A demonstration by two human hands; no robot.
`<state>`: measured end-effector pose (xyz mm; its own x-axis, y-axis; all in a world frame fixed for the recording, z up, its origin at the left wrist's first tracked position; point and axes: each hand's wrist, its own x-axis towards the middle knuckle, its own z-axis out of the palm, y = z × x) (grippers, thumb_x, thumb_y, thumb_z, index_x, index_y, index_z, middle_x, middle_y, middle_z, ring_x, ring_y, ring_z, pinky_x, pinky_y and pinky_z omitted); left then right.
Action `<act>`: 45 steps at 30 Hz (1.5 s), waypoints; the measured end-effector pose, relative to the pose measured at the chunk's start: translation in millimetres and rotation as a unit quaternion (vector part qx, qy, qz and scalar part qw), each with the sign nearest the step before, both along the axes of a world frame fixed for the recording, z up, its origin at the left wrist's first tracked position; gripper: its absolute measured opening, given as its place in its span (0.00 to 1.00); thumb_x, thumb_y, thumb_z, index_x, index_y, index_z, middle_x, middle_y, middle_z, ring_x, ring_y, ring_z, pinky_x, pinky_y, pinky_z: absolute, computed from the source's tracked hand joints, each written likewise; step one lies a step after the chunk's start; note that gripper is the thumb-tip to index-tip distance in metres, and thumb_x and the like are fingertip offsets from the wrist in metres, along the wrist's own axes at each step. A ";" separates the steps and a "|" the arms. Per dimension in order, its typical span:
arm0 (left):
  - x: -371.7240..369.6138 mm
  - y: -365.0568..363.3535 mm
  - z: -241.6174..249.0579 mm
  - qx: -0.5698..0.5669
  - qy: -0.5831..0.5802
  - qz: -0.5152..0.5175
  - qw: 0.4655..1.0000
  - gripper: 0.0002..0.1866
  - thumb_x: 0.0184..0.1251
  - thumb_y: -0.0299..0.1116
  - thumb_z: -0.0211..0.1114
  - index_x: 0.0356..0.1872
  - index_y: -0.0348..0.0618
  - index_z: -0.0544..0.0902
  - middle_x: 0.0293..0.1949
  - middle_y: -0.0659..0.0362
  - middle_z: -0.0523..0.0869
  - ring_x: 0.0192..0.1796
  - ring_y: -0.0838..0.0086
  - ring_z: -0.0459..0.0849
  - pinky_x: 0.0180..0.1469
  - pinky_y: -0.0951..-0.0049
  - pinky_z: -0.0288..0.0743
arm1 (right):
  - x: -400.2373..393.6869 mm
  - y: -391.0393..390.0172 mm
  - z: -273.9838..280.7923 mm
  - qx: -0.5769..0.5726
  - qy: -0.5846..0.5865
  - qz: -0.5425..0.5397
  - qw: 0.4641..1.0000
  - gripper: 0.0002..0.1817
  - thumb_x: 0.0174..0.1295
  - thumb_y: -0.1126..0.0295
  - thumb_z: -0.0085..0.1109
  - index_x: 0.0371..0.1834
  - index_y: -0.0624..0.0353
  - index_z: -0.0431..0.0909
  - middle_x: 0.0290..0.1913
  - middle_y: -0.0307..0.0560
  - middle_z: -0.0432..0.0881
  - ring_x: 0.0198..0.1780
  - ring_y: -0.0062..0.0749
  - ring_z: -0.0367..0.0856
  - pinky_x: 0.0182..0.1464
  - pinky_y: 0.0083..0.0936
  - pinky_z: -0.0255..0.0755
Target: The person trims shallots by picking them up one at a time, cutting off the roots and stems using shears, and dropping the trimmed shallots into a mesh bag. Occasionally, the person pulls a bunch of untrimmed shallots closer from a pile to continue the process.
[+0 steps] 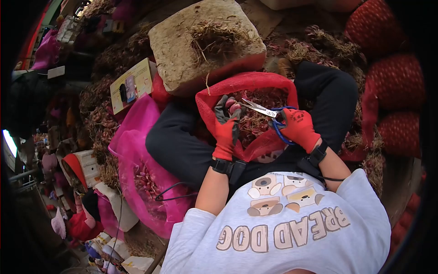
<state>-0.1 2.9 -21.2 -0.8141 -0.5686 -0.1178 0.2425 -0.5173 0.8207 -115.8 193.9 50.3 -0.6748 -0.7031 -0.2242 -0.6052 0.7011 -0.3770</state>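
Note:
In a red and black glove, my left hand [226,122] is closed around a few shallots [233,107] above an open red mesh bag [248,82]. My right hand [297,126], in a red glove, grips a pair of scissors [262,108] with blue handles. The blades are slightly parted and point left, with their tips close to the shallots in my left hand. Below both hands, a heap of loose shallots [260,125] lies inside the bag, which stands between my legs. The glove hides part of the held shallots.
A foam box [205,45] with dry stalks on it stands in front. A pink mesh bag [137,155] with shallots lies at left, near a cardboard piece [132,86] bearing a phone. Full red mesh sacks [394,77] are stacked at right. People sit at far left.

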 end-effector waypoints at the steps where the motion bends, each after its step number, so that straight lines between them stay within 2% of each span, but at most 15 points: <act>1: -0.6 1.5 -0.5 -0.016 -0.010 0.004 1.000 0.29 0.63 0.14 0.59 0.65 0.42 0.64 0.55 0.60 0.73 0.53 0.79 0.76 0.57 0.79 0.73 | -0.4 1.3 -0.9 0.005 -0.004 0.001 1.000 0.20 0.54 0.47 0.61 0.35 0.52 0.77 0.29 0.47 0.82 0.34 0.42 0.82 0.35 0.36 0.73; 9: 1.5 3.7 6.3 -0.125 -0.058 0.005 0.991 0.28 0.63 0.17 0.60 0.65 0.44 0.66 0.54 0.61 0.75 0.51 0.82 0.75 0.52 0.83 0.72 | 5.5 -1.0 -12.7 -0.002 -0.009 0.004 1.000 0.19 0.55 0.48 0.61 0.34 0.52 0.80 0.28 0.48 0.82 0.32 0.43 0.83 0.35 0.36 0.74; 12: 2.4 -0.5 8.9 0.007 -0.030 -0.032 0.999 0.26 0.65 0.19 0.60 0.64 0.45 0.66 0.54 0.59 0.76 0.53 0.77 0.77 0.54 0.79 0.74 | 5.7 3.4 -23.9 -0.039 -0.079 -0.001 0.996 0.19 0.55 0.48 0.61 0.31 0.54 0.82 0.26 0.49 0.82 0.31 0.42 0.83 0.35 0.36 0.74; 14: 3.3 -4.5 15.9 0.189 0.026 -0.053 0.980 0.24 0.65 0.19 0.59 0.62 0.45 0.69 0.54 0.56 0.77 0.55 0.71 0.78 0.58 0.72 0.75 | 6.1 4.9 -25.9 -0.068 -0.157 0.004 0.985 0.18 0.56 0.49 0.62 0.30 0.55 0.83 0.24 0.50 0.81 0.29 0.42 0.82 0.33 0.34 0.73; 15: 4.4 -6.5 19.4 0.277 0.053 -0.062 0.957 0.23 0.65 0.20 0.58 0.61 0.45 0.70 0.55 0.55 0.77 0.56 0.68 0.78 0.60 0.68 0.75 | 7.9 6.6 -29.4 -0.117 -0.216 -0.003 0.969 0.18 0.56 0.50 0.63 0.29 0.56 0.84 0.23 0.50 0.81 0.28 0.42 0.82 0.33 0.34 0.72; 17: 5.8 -11.9 21.6 0.312 0.070 -0.071 0.945 0.18 0.70 0.27 0.55 0.60 0.45 0.71 0.55 0.54 0.77 0.57 0.66 0.78 0.59 0.65 0.77 | 12.2 7.0 -31.4 -0.212 -0.330 -0.019 0.920 0.17 0.55 0.53 0.65 0.29 0.58 0.84 0.22 0.51 0.80 0.27 0.43 0.81 0.31 0.33 0.71; 20: 10.3 -15.2 17.9 0.363 0.096 -0.116 0.919 0.16 0.73 0.32 0.52 0.59 0.45 0.73 0.56 0.53 0.77 0.57 0.65 0.78 0.58 0.64 0.78 | 7.5 4.0 -11.9 -0.160 -0.595 -0.156 0.772 0.12 0.57 0.62 0.66 0.32 0.61 0.83 0.24 0.42 0.83 0.25 0.19 0.77 0.30 0.28 0.71; 23: 11.8 -14.4 17.7 0.388 0.068 -0.105 0.913 0.15 0.74 0.33 0.51 0.58 0.46 0.73 0.55 0.52 0.78 0.55 0.65 0.79 0.56 0.65 0.79 | 0.3 0.7 -16.0 -0.155 -0.507 -0.165 0.832 0.12 0.57 0.62 0.66 0.34 0.61 0.82 0.23 0.44 0.82 0.25 0.23 0.77 0.31 0.29 0.70; 26: 10.5 -16.8 13.7 0.440 0.048 -0.114 0.889 0.16 0.74 0.34 0.50 0.59 0.46 0.73 0.54 0.53 0.79 0.47 0.68 0.81 0.48 0.68 0.81 | 5.6 0.6 -18.4 -0.193 -0.257 -0.059 0.945 0.19 0.55 0.52 0.65 0.35 0.57 0.83 0.30 0.52 0.83 0.33 0.45 0.82 0.34 0.36 0.72; 27: 11.1 -18.7 10.0 0.464 0.048 -0.124 0.876 0.16 0.74 0.35 0.50 0.59 0.47 0.72 0.53 0.53 0.80 0.44 0.70 0.82 0.45 0.69 0.81 | 6.2 -0.4 -13.9 -0.165 -0.243 -0.052 0.954 0.19 0.55 0.51 0.64 0.35 0.57 0.83 0.30 0.52 0.83 0.34 0.46 0.82 0.34 0.37 0.72; 30: 15.3 -20.7 0.8 0.434 0.046 -0.173 0.883 0.18 0.75 0.38 0.48 0.60 0.46 0.71 0.47 0.56 0.81 0.34 0.75 0.79 0.35 0.76 0.77 | 6.8 -1.9 -7.8 -0.106 -0.174 -0.037 0.978 0.20 0.56 0.49 0.62 0.33 0.57 0.81 0.30 0.51 0.82 0.34 0.46 0.81 0.35 0.39 0.72; 34: 15.4 -25.0 -6.7 0.507 0.048 -0.214 0.833 0.18 0.75 0.40 0.45 0.56 0.41 0.72 0.32 0.60 0.79 0.24 0.79 0.71 0.26 0.79 0.69 | 5.3 -1.7 -9.9 -0.141 -0.075 -0.015 0.987 0.20 0.56 0.48 0.60 0.31 0.55 0.78 0.29 0.50 0.80 0.34 0.46 0.81 0.36 0.38 0.73; 37: 15.1 -26.5 -15.1 0.528 0.118 -0.248 0.804 0.18 0.76 0.43 0.45 0.53 0.43 0.73 0.29 0.62 0.79 0.22 0.81 0.70 0.22 0.80 0.66 | 6.4 -1.9 -7.5 -0.158 -0.043 0.017 0.986 0.20 0.56 0.48 0.60 0.33 0.55 0.77 0.31 0.49 0.80 0.35 0.46 0.81 0.36 0.37 0.73; 40: 16.0 -28.8 -22.4 0.576 0.099 -0.262 0.768 0.18 0.74 0.42 0.46 0.55 0.42 0.73 0.29 0.62 0.78 0.23 0.81 0.70 0.23 0.79 0.67 | 8.4 -1.9 -12.8 -0.137 0.015 0.058 0.989 0.21 0.55 0.49 0.60 0.37 0.55 0.77 0.32 0.48 0.80 0.36 0.45 0.81 0.37 0.37 0.73; 45: 18.7 -25.0 -10.0 0.520 -0.011 -0.219 0.825 0.17 0.75 0.44 0.47 0.51 0.43 0.74 0.26 0.64 0.75 0.20 0.83 0.67 0.21 0.81 0.64 | 7.7 -1.1 -27.0 -0.049 -0.019 0.047 0.998 0.20 0.55 0.48 0.60 0.34 0.56 0.78 0.31 0.51 0.81 0.35 0.46 0.82 0.37 0.38 0.74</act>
<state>18.5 -22.0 -31.2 -0.9062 0.1978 -0.3737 -0.1639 -0.9790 -0.1210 -108.1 192.8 23.3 -0.5979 -0.7823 -0.1749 -0.6501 0.6009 -0.4650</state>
